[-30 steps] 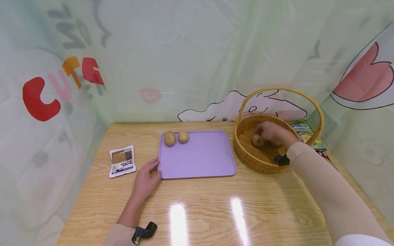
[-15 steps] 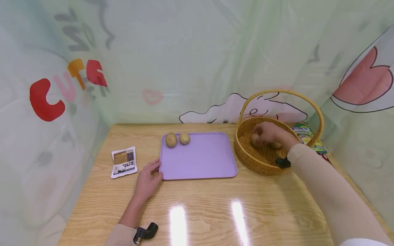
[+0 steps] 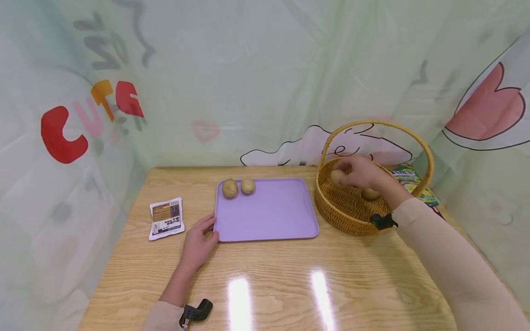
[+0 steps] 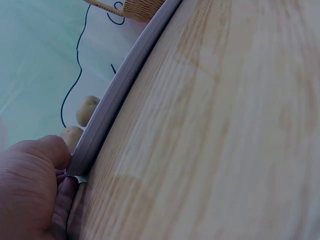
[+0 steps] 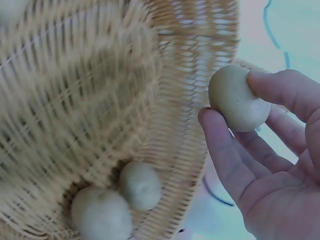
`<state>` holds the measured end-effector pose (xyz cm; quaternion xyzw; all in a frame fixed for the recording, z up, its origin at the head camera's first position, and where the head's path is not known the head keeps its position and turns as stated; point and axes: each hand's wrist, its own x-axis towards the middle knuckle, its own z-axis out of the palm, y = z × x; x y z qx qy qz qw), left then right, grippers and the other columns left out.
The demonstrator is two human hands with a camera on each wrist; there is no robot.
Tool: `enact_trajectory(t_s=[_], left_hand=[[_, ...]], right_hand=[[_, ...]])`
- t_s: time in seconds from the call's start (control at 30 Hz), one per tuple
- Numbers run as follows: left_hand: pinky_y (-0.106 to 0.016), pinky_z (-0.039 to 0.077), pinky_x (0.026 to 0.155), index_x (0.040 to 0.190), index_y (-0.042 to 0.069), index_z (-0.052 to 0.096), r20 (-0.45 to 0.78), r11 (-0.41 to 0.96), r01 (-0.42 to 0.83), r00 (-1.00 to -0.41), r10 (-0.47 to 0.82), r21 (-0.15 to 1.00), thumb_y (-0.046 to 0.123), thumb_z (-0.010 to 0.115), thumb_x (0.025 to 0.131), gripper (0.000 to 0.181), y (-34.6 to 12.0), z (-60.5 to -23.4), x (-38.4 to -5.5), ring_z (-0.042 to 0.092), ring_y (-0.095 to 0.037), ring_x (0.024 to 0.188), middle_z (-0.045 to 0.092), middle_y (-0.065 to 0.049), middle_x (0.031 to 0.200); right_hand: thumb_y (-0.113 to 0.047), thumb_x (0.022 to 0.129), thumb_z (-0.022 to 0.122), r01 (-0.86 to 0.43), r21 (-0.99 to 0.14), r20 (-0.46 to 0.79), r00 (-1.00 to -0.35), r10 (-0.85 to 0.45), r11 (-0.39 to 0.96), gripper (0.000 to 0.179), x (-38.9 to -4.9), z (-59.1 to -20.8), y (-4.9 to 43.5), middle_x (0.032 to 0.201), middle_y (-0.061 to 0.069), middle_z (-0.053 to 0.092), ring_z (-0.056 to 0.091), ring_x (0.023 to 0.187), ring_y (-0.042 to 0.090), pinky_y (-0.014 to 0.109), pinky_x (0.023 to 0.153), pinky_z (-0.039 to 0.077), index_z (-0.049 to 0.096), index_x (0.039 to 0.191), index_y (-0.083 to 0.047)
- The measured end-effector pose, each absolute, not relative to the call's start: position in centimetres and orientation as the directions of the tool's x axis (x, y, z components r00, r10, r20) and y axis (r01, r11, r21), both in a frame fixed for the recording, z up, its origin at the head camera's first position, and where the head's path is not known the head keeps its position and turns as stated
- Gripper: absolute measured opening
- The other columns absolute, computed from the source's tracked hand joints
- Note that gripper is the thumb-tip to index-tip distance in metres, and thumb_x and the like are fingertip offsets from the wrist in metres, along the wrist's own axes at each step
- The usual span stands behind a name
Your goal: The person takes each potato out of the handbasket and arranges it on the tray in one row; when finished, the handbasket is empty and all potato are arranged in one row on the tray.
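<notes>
My right hand (image 3: 359, 174) pinches a small round potato (image 5: 237, 97) between thumb and fingers, over the left part of the wicker basket (image 3: 339, 214). In the right wrist view two more potatoes lie together, a larger potato (image 5: 101, 215) and a smaller potato (image 5: 141, 185); a pale blurred shape shows at the top left. My left hand (image 3: 198, 241) holds the near left corner of the purple tray (image 3: 273, 211), thumb and fingers at its rim. At the tray's far left corner sit two potatoes side by side, a larger potato (image 3: 229, 188) and a smaller potato (image 3: 248, 186).
Left of the tray lies a white printed packet (image 3: 166, 219) on the wooden table (image 3: 281, 285). The basket's tall handle (image 3: 383, 123) arches over its opening. Colourful packages (image 3: 407, 177) lie behind the basket on the right. A printed curtain (image 3: 232, 82) hangs along the back.
My right hand has lifted a potato from the basket's floor and moved slightly left and up with it. My left hand stays at the tray corner.
</notes>
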<state>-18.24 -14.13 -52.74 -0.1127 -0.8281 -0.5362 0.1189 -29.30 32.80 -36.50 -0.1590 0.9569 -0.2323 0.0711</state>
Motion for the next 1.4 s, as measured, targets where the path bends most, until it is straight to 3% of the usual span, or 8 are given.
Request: enact_trajectory(t_s=[0.47, 0.87, 1.4], left_hand=[[-0.029, 0.054, 0.094, 0.119, -0.015, 0.06, 0.314, 0.385, 0.309, -0.948, 0.051, 0.87, -0.01, 0.065, 0.081, 0.039, -14.0, -52.6, -18.2, 0.064, -0.031, 0.106, 0.056, -0.023, 0.132], [-0.025, 0.053, 0.094, 0.12, -0.014, 0.06, 0.306, 0.388, 0.301, -0.951, 0.049, 0.871, -0.009, 0.065, 0.081, 0.039, -13.8, -52.5, -17.9, 0.065, -0.029, 0.105, 0.056, -0.022, 0.132], [-0.027, 0.053, 0.095, 0.12, -0.014, 0.06, 0.298, 0.385, 0.293, -0.953, 0.049, 0.875, -0.009, 0.066, 0.082, 0.039, -13.8, -52.4, -18.0, 0.064, -0.03, 0.106, 0.056, -0.022, 0.132]], right_hand=[[-0.016, 0.083, 0.076, -0.261, -0.593, -0.001, -0.946, -0.325, 0.762, 0.044, -28.0, -35.4, 28.7, 0.12, 0.009, 0.062, 0.054, 0.109, 0.026, 0.043, 0.09, 0.048, 0.063, 0.124, -0.008], [-0.014, 0.084, 0.073, -0.307, -0.637, 0.015, -0.922, -0.387, 0.707, 0.044, -28.6, -36.9, 25.2, 0.119, 0.01, 0.061, 0.058, 0.096, 0.026, 0.033, 0.072, 0.056, 0.062, 0.126, -0.005], [-0.011, 0.082, 0.072, -0.32, -0.685, 0.023, -0.908, -0.419, 0.654, 0.047, -29.4, -38.8, 20.8, 0.119, 0.013, 0.063, 0.062, 0.099, 0.029, 0.036, 0.076, 0.058, 0.062, 0.126, -0.001]])
